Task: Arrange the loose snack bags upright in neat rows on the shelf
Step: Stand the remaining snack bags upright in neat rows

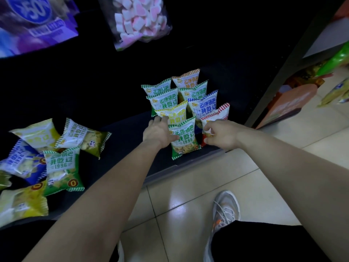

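Reaching down to a low black shelf (pixel 130 129), a person works with both bare hands among small crinkly foil snack bags with striped sealed edges. The left hand (pixel 158 131) lies against the left side of the front green-striped bag (pixel 184 138), thumb pressed to its face; this bag stands upright and reads "1996" under large Chinese characters. The right hand (pixel 220 133) pinches the upper left edge of a red-striped bag (pixel 219 115) standing just beside it, fingers closed on the foil.

Behind these, upright bags stand in two rows: a yellow-striped bag (pixel 174 114), a blue-striped bag (pixel 204 105), more green ones and an orange-striped bag (pixel 188 78) at the back.

Well apart to the left, a loose pile of bags (pixel 47 157) lies flat and overlapping, in green, yellow and blue, several showing "1996".

Above hangs a clear plastic bag of pink-and-white marshmallows (pixel 138 19), and a glossy purple pack (pixel 34 25) marked "50". Below are pale glossy floor tiles (pixel 179 201) and a grey mesh sneaker (pixel 225 208).
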A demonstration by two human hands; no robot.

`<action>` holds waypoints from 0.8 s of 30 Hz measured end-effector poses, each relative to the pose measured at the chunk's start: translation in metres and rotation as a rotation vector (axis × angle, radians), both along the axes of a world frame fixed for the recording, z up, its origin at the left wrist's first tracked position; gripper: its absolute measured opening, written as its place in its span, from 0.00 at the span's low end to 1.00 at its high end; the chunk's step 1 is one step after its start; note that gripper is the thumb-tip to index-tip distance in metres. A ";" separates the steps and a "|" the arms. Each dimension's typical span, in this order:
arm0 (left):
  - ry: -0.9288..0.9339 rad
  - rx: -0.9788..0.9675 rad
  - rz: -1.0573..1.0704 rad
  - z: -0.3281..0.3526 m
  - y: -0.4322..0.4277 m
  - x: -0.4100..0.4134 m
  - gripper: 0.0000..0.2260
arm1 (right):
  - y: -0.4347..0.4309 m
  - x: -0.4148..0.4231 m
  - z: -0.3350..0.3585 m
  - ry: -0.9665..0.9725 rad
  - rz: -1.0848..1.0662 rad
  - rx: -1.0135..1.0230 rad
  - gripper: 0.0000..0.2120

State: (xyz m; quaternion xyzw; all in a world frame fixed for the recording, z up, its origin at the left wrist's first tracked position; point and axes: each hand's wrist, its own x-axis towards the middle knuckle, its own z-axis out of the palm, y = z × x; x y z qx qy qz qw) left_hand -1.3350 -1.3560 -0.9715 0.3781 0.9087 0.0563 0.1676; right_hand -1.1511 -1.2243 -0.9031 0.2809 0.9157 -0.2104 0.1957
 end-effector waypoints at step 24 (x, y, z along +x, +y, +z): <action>0.072 -0.148 0.239 0.161 -0.393 -0.071 0.36 | -0.263 -0.162 0.083 0.163 0.314 0.042 0.27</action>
